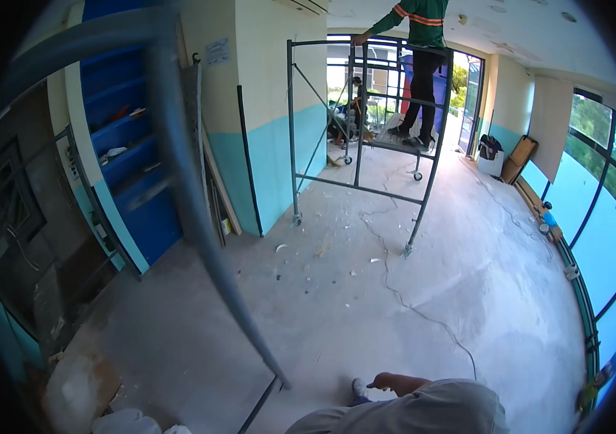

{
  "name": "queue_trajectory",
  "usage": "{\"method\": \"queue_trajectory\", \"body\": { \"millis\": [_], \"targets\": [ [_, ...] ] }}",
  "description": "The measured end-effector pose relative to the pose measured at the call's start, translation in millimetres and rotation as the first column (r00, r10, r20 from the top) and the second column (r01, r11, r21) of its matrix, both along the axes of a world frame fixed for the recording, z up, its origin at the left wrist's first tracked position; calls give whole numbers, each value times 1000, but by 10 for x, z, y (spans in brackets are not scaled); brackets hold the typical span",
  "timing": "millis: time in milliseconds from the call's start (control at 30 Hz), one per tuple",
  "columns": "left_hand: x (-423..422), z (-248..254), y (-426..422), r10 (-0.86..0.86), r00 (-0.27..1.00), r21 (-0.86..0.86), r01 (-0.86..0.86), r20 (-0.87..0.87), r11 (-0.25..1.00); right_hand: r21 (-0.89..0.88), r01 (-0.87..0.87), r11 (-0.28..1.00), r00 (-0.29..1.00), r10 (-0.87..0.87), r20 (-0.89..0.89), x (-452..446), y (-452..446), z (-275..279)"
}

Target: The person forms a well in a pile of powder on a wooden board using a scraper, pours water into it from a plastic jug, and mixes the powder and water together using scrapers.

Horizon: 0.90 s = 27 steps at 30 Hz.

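Low in the view, a bare forearm comes out of a grey sleeve (424,409), with my right hand (384,382) at its end. Its fingers are small and partly hidden, so I cannot tell their shape or whether they hold anything. Beside the hand shows a light shoe (358,388). A blurred grey metal pole (210,239), part of a scaffold frame close to me, curves from the upper left down to the lower middle. My left hand is out of view.
A person in green (424,32) stands on a wheeled scaffold (357,186), one hand on its top rail. A cable (416,312) and scattered debris (308,278) lie on the floor. Blue shelves (127,137) stand left, windows (590,181) right. Another person (355,101) is farther back.
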State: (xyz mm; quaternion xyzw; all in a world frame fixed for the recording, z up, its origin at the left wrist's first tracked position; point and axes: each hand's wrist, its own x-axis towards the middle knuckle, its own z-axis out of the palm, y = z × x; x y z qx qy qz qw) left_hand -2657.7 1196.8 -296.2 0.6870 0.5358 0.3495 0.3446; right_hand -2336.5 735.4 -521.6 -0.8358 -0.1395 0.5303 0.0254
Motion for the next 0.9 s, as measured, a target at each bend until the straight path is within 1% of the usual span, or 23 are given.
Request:
{"method": "queue_trajectory", "body": {
  "millis": [100,167,233,333,367,433,467,500,567,633,700,767,833,900],
  "targets": [
    [959,-24,-292,-148,989,-35,147,-28,988,-31,26,999,1000,-26,-11,622,-253,-77],
    [1559,-18,-504,-256,965,-71,251,-61,965,-28,48,998,999,-48,16,1059,-456,-40],
    [2139,-9,-692,-371,925,-118,360,-87,925,-2,89,996,994,-88,68,1531,-633,314],
    [2847,-70,-901,-522,844,-193,496,-120,847,-62,-1,998,989,11,149,2401,-784,385],
    [3032,-145,-939,-566,812,-221,531,-146,818,-36,-143,989,962,147,228,2667,-791,379],
    [3291,-278,-991,-632,754,-294,573,-176,765,-69,-265,962,920,274,281,3140,-612,422],
    [3405,-370,-975,-662,724,-333,586,-194,739,-59,-257,965,917,263,302,3353,-453,439],
    [3483,-488,-954,-683,698,-373,587,-216,718,-49,-250,967,912,252,323,3542,-252,454],
    [3563,-756,-855,-718,643,-466,567,-265,680,7,-398,918,807,346,479,3942,200,119],
    [3500,-1122,-690,-745,585,-572,508,-319,644,39,-367,929,865,325,383,4131,815,324],
    [3252,-1558,-536,-774,516,-679,420,-368,602,208,-241,948,952,189,240,4266,1306,413],
    [2888,-1949,-507,-804,452,-766,326,-388,553,297,-136,945,981,86,176,4351,1715,553],
    [2674,-2124,-600,-808,454,-824,235,-376,515,329,-75,941,995,49,85,4457,2014,605],
    [2535,-2166,-704,-756,544,-856,126,-363,502,192,-93,977,995,97,-13,4688,2363,485]
  ]
}}
